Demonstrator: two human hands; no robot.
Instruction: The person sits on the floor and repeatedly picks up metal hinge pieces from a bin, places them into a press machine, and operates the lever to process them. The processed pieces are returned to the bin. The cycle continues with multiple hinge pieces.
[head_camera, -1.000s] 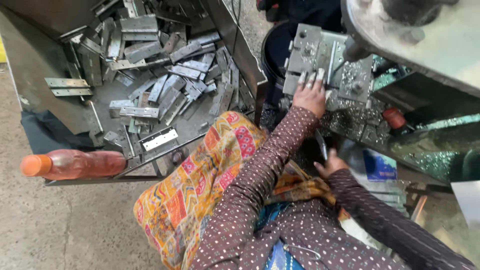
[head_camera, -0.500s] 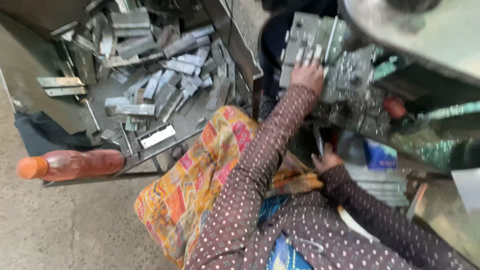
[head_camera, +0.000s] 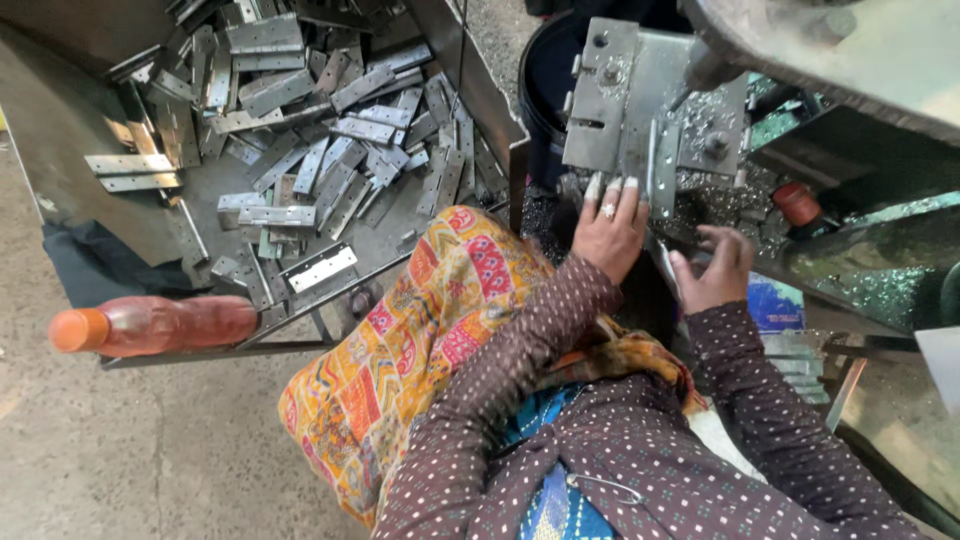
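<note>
Far off to the left of your hands, an orange-capped bottle (head_camera: 150, 325) of reddish liquid lies on its side along the bottom edge of a metal tray (head_camera: 60, 130). Above it, well apart from both hands, a heap of flat metal hinge plates (head_camera: 320, 130) fills that tray, lying criss-cross in every direction. One pale plate (head_camera: 322, 268) with small holes sits alone near the tray's lower lip.

Nearer your grip, an orange patterned cloth (head_camera: 420, 350) covers your lap, just left of your left forearm.

Your left hand (head_camera: 608, 225) lies flat, palm down, fingers stretched out and together, with the fingertips pressed on the lower edge of the grey metal fixture plate (head_camera: 640, 100) of the machine. It closes around nothing; it only rests there. A ring shows on one finger.

Just right of that hand, your right hand (head_camera: 712, 268) is curled, fingers bent inward towards the left hand. A thin strip of metal (head_camera: 664, 265) runs between the two hands, but I cannot tell whether your right fingers actually pinch it.

Metal shavings (head_camera: 700, 215) lie over the machine bed just above your right hand. Further right stand a small red-capped piece (head_camera: 797, 203) and a blue box (head_camera: 775, 303), which is just beside your right wrist.
</note>
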